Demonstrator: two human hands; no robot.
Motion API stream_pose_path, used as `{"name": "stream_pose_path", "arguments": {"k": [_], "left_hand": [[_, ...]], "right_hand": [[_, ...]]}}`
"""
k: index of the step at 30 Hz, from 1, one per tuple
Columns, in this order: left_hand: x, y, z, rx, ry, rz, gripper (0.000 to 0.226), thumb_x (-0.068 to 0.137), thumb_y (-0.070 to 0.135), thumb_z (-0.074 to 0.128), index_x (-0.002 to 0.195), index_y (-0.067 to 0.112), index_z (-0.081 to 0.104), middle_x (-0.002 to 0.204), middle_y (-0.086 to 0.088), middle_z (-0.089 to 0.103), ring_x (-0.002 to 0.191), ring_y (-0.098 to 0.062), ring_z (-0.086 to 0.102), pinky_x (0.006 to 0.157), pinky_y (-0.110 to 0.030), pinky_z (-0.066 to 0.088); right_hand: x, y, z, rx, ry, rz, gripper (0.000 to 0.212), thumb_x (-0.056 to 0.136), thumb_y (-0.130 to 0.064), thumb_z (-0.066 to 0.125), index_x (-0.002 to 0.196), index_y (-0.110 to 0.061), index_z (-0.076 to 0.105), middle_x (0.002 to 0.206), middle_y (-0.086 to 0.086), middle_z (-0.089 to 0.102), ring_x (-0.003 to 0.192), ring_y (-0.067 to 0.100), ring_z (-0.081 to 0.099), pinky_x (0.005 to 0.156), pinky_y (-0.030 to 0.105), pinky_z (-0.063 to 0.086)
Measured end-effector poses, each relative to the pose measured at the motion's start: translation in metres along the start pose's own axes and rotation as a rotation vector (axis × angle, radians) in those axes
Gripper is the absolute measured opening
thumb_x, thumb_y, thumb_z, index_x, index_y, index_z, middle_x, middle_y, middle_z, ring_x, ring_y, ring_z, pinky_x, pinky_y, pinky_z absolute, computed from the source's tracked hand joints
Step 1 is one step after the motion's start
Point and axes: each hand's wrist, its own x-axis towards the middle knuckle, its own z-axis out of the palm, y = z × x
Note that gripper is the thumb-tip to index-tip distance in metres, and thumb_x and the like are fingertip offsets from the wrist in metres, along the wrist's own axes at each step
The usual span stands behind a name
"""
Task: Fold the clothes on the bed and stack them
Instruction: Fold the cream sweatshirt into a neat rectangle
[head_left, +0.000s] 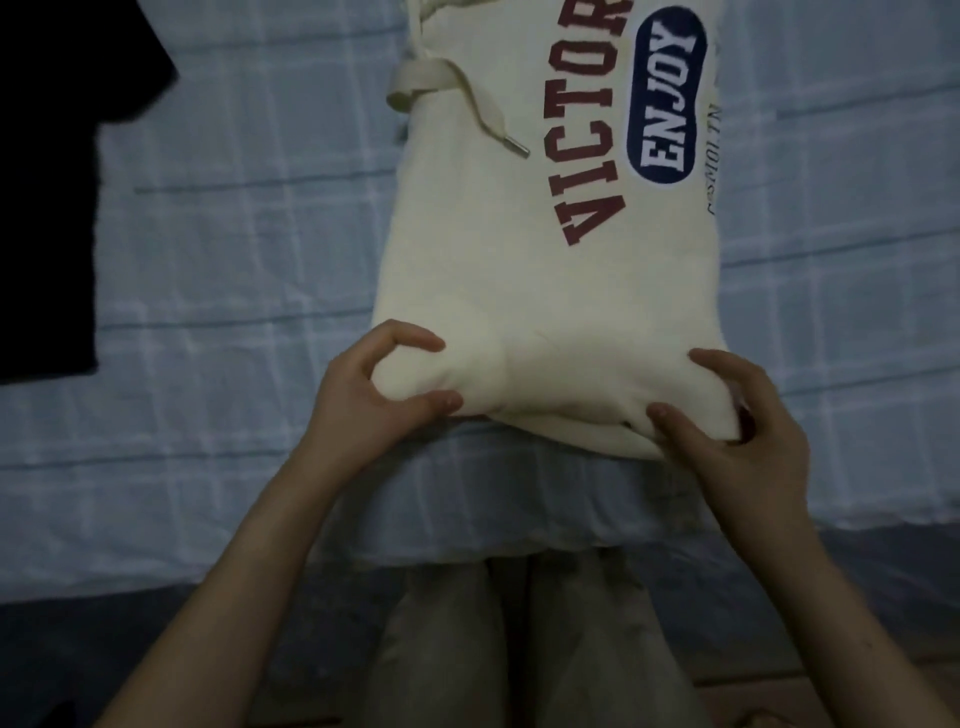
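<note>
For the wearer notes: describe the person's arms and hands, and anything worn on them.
The left hand and right hand wear no gloves, and no rings show. No watch or bracelet at the wrists. Both arms are bare to the frame's edge, with no sleeves in view.

Top edge cuts the hoodie (493, 291), so its upper part, the far end of the drawstring (467, 104) and the end of the red lettering (587, 171) are out of frame. The small print (712, 161) right of the badge (667, 98) is too blurred to read. The black garment (52, 182) upper left is clipped by the left and top edges, type unclear, and the right hand (748, 441) has its outer fingers buried in the hoodie's near fold.
</note>
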Motion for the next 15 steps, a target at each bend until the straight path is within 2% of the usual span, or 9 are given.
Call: {"name": "stream_pose_path", "arguments": {"k": [2, 4, 7, 13, 15], "left_hand": [[-0.001, 0.022, -0.009, -0.019, 0.075, 0.027, 0.039, 0.058, 0.028, 0.089, 0.089, 0.038, 0.067, 0.099, 0.028, 0.067, 0.095, 0.011, 0.06, 0.078, -0.006, 0.043], [0.003, 0.047, -0.019, -0.029, 0.135, 0.074, 0.039, 0.056, 0.03, 0.089, 0.088, 0.039, 0.068, 0.1, 0.027, 0.067, 0.097, 0.01, 0.06, 0.078, -0.005, 0.043], [0.024, 0.083, -0.032, -0.066, 0.211, 0.133, 0.039, 0.054, 0.033, 0.089, 0.087, 0.04, 0.068, 0.101, 0.028, 0.068, 0.099, 0.011, 0.06, 0.078, -0.004, 0.044], [0.115, 0.131, -0.043, -0.162, 0.312, 0.272, 0.043, 0.053, 0.027, 0.093, 0.085, 0.042, 0.069, 0.096, 0.028, 0.068, 0.09, 0.011, 0.062, 0.069, -0.004, 0.045], [0.155, 0.142, -0.044, -0.207, 0.336, 0.287, 0.042, 0.051, 0.037, 0.09, 0.087, 0.042, 0.069, 0.094, 0.026, 0.07, 0.085, 0.009, 0.063, 0.068, -0.009, 0.049]], "right_hand": [[-0.002, -0.018, -0.009, 0.027, 0.117, -0.025, 0.047, 0.074, -0.026, 0.086, 0.116, -0.03, 0.066, 0.118, -0.011, 0.065, 0.109, 0.004, 0.061, 0.088, 0.026, 0.052], [0.004, -0.042, -0.02, 0.077, 0.189, -0.062, 0.046, 0.072, -0.027, 0.087, 0.112, -0.035, 0.067, 0.115, -0.012, 0.066, 0.106, 0.003, 0.062, 0.083, 0.021, 0.053], [0.029, -0.08, -0.033, 0.173, 0.256, -0.159, 0.045, 0.071, -0.024, 0.087, 0.11, -0.036, 0.068, 0.112, -0.015, 0.069, 0.105, 0.003, 0.064, 0.083, 0.016, 0.052], [0.128, -0.13, -0.036, 0.288, 0.351, -0.362, 0.042, 0.073, -0.017, 0.087, 0.107, -0.033, 0.068, 0.106, -0.023, 0.069, 0.102, -0.005, 0.063, 0.082, 0.006, 0.046], [0.168, -0.143, -0.032, 0.332, 0.368, -0.401, 0.041, 0.073, -0.017, 0.087, 0.107, -0.031, 0.068, 0.103, -0.023, 0.07, 0.099, -0.004, 0.064, 0.082, 0.008, 0.046]]}}
